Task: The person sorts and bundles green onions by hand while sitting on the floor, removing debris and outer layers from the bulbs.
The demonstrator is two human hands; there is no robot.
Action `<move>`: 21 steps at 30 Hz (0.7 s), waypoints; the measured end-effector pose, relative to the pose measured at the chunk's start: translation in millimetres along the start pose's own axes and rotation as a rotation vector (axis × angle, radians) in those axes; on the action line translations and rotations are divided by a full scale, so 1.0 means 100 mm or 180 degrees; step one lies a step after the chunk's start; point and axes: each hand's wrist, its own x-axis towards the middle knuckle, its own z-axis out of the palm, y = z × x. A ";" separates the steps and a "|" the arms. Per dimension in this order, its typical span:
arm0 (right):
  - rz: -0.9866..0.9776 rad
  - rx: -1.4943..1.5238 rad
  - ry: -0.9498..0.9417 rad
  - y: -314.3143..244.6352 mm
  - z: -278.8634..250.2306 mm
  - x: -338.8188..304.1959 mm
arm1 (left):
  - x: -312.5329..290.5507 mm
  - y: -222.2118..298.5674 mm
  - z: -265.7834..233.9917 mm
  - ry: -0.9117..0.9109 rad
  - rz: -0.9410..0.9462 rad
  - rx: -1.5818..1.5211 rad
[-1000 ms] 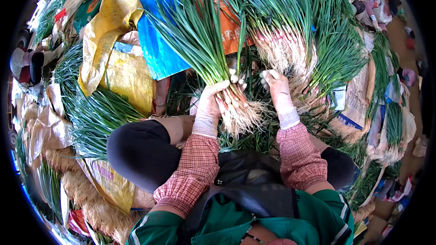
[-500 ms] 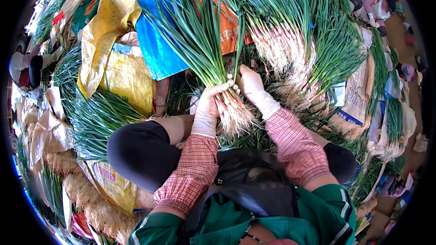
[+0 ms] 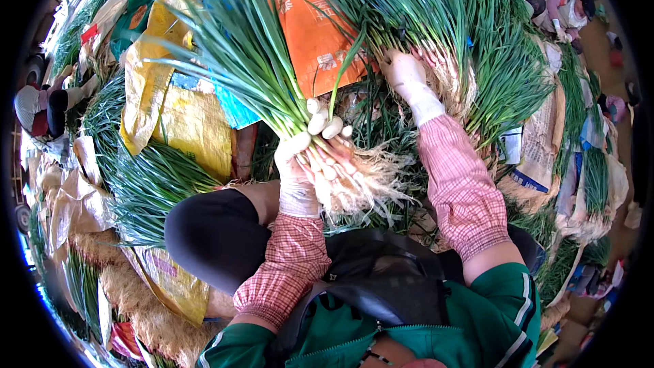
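Green leaves and pale roots are gathered in one bunch (image 3: 285, 99), held by the left hand (image 3: 291, 163) at the orange sack's (image 3: 317, 44) lower left corner. Its stems are wrapped by the left fingers (image 3: 333, 128), closed around them; the roots are left hanging below the sack's lower edge. Parts of the blue sack (image 3: 235, 105) and the yellow sack (image 3: 194, 123) are covered by its leaves. The right hand (image 3: 407, 76) is placed at the pile (image 3: 415, 17) past the orange sack's lower right corner, fingers curled toward the stems; whether any stalk is gripped cannot be told.
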 end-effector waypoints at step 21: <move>-0.0401 0.1555 0.1010 0.20 0.15 -0.18 | -0.03 0.32 0.65 -0.1355 0.0427 -0.0539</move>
